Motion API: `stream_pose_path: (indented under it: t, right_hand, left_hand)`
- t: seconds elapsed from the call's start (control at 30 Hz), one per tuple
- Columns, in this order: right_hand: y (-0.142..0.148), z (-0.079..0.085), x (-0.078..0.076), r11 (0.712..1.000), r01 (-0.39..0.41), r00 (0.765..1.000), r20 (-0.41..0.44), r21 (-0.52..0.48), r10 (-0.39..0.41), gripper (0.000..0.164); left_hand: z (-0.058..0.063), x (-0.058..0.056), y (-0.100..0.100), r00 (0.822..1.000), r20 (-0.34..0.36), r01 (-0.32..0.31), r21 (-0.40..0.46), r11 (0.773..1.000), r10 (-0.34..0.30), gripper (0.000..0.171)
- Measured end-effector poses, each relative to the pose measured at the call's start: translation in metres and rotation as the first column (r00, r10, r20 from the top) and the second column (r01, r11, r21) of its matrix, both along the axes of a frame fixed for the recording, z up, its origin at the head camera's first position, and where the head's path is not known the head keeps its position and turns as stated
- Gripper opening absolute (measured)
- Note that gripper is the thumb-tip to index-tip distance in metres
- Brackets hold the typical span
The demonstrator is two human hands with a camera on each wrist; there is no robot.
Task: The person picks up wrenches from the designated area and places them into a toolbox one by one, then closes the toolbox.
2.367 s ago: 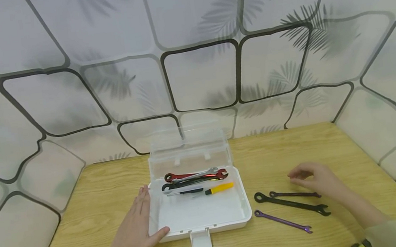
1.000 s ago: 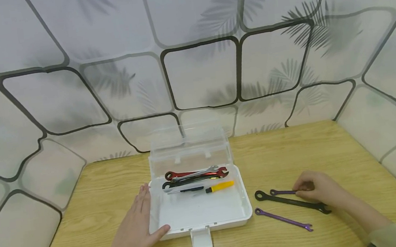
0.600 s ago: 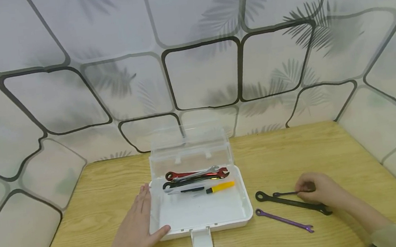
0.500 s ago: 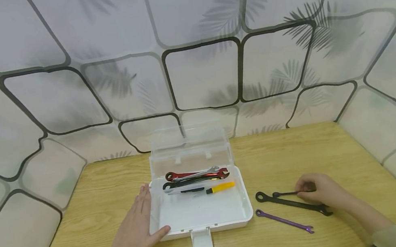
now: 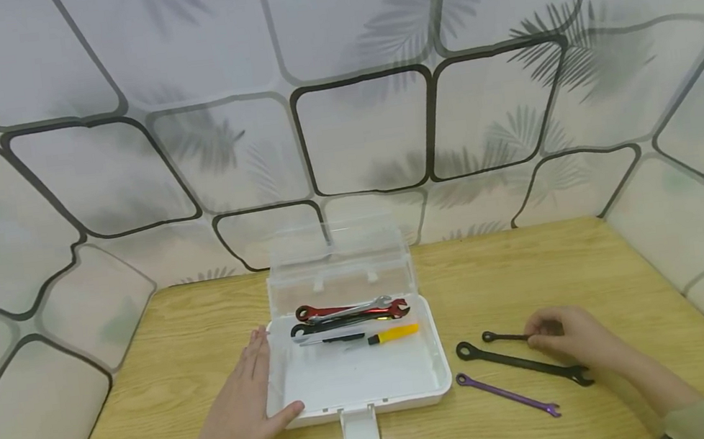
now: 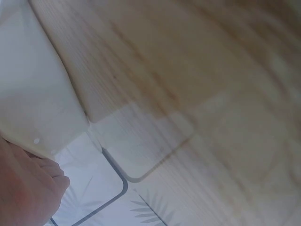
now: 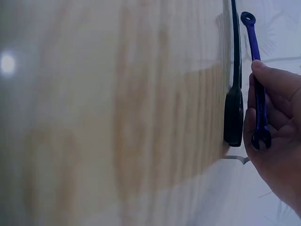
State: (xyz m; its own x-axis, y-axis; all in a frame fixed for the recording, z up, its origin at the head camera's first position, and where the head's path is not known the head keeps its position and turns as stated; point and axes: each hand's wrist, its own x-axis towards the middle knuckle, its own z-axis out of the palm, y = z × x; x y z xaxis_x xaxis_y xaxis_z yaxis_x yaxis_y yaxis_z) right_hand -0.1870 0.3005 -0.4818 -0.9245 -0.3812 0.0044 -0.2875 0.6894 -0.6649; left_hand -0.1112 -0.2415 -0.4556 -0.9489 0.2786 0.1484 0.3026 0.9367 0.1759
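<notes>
My right hand (image 5: 570, 336) pinches a small dark purple combination wrench (image 7: 255, 42) between thumb and fingers, its ring end pointing left in the head view. Just in front of that hand lies a large black combination wrench (image 5: 518, 361). A slim purple wrench (image 5: 509, 395) lies nearer the table's front. My left hand (image 5: 235, 399) rests along the left side of an open white toolbox (image 5: 361, 410), fingers straight and thumb over its front left corner. Inside the box are a red wrench (image 5: 330, 310), a silver wrench (image 5: 356, 309), a black wrench and a yellow-handled tool (image 5: 397, 333).
The toolbox's clear lid (image 5: 340, 286) stands raised behind it, and its white latch (image 5: 359, 430) hangs at the front. Patterned fabric walls (image 5: 368, 131) enclose the wooden table (image 5: 206, 316) at the back and sides.
My right hand has come down on the small purple wrench, pinched it and shifted it, its ring end now slightly farther from the black wrench. My left hand has stayed at the box.
</notes>
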Motion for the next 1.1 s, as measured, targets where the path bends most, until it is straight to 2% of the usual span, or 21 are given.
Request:
stream_pose_path:
  t: [0.17,0.6,1.1]
  right_hand:
    - [-0.005,0.008,-0.004,1.000,0.026,1.000,-0.011,0.014,-0.025,0.004]
    - [-0.019,0.042,-0.024,1.000,0.002,0.993,-0.121,0.011,-0.001,0.004]
    - [-0.058,0.071,-0.036,0.999,-0.014,0.985,-0.169,0.034,0.020,0.004]
  left_hand:
    - [-0.001,0.000,0.000,1.000,-0.003,-0.002,0.000,1.000,0.002,0.115]
    - [-0.003,0.000,-0.001,1.000,-0.009,-0.001,-0.008,1.000,0.001,0.114]
    - [-0.001,0.001,0.000,0.999,-0.037,0.002,0.004,1.000,-0.002,0.115]
